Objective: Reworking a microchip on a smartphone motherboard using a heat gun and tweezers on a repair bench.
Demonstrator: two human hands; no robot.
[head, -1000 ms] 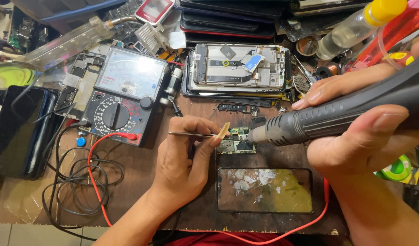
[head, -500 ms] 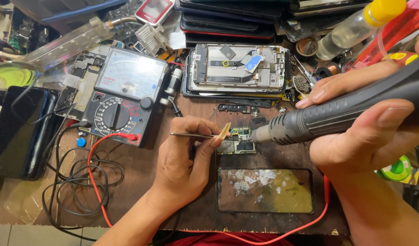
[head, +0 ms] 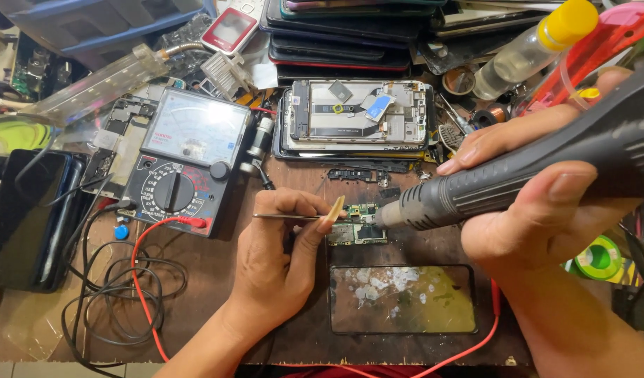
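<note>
Analog multimeter (head: 184, 157), perhaps solvent bottle (head: 528, 49)

A phone-repair workbench — analog multimeter (head: 178, 164), opened phones (head: 357, 112), stacked screens (head: 343, 35).

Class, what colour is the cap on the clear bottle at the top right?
Yellow; the cap shows best in the head view.

Dark grey ribbed hot-air tool (head: 518, 175), green circuit board (head: 357, 227). Black multimeter (head: 185, 161) with red lead (head: 196, 221) at 9 o'clock; yellow-capped clear bottle (head: 532, 49).
</note>
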